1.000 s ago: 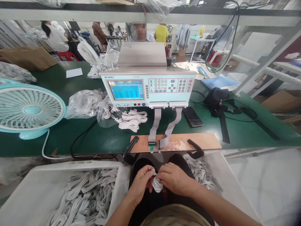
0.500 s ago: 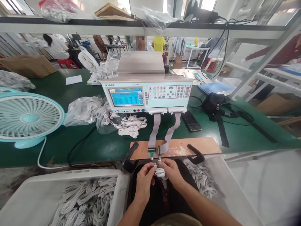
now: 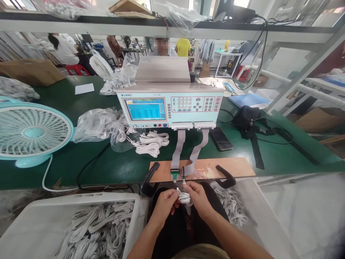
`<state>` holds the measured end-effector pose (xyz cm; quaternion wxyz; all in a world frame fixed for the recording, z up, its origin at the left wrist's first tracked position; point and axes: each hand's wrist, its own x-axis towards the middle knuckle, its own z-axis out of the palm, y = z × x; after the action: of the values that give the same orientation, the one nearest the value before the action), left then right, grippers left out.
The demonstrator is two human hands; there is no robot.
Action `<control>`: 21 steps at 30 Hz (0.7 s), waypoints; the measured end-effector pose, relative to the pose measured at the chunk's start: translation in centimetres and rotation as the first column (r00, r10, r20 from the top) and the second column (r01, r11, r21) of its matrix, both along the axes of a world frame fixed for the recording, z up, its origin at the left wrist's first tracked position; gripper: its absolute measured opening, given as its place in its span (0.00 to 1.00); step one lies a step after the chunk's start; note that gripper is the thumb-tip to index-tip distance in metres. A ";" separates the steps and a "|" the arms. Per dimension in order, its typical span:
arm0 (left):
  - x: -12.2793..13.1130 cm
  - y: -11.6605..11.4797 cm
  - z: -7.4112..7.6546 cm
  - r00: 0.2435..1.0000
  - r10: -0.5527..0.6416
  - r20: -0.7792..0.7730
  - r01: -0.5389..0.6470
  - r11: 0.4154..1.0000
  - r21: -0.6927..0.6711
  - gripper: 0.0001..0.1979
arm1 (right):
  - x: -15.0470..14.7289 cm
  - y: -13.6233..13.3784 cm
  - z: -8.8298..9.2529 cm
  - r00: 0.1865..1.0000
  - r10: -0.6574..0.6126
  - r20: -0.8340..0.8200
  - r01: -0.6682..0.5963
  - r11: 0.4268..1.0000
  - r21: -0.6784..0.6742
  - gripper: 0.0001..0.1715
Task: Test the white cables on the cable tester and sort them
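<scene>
A coiled white cable (image 3: pixel 184 197) hangs between my two hands over my lap. My left hand (image 3: pixel 168 201) is closed, pinching one plug end of it just below the small green circuit board (image 3: pixel 175 176). My right hand (image 3: pixel 196 196) is closed on the other plug end, which points up at the connector at the end of the right grey ribbon cable (image 3: pixel 194 154). Whether that plug sits in the connector I cannot tell. Both ribbons run up to the front of a white tester (image 3: pixel 194 117) with a lit blue screen (image 3: pixel 147 109).
A wooden board (image 3: pixel 207 169) lies at the table edge between two black clamps (image 3: pixel 151 176). A white bin (image 3: pixel 134 223) of coiled cables stands at left, more cables at right. A fan (image 3: pixel 33 133), bagged cables (image 3: pixel 95 124) and a phone (image 3: pixel 221 138) are on the green table.
The tester's screen content has changed slightly. My left hand's plug has come a little away from the green board, and the view has shifted slightly.
</scene>
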<state>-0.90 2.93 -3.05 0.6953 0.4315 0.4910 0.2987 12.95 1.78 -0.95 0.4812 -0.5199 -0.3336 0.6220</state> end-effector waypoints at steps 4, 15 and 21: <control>-0.1 0.2 -0.2 0.999 0.001 -0.052 0.003 0.996 0.090 0.18 | -0.3 0.2 0.4 0.999 -0.043 -0.008 0.042 0.998 -0.037 0.22; 0.4 0.3 -0.2 0.980 0.194 -0.048 -0.181 0.962 0.202 0.16 | -0.7 0.8 0.3 0.994 -0.095 -0.052 0.091 0.993 -0.070 0.22; 0.5 0.8 -0.6 0.971 0.233 -0.051 -0.220 0.959 0.181 0.16 | -0.3 0.7 0.1 0.998 -0.064 -0.023 0.063 0.997 -0.038 0.21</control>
<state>-0.42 3.74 -3.65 0.5981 0.4418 0.5339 0.4025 12.67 2.52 -0.87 0.4949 -0.5315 -0.2996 0.6187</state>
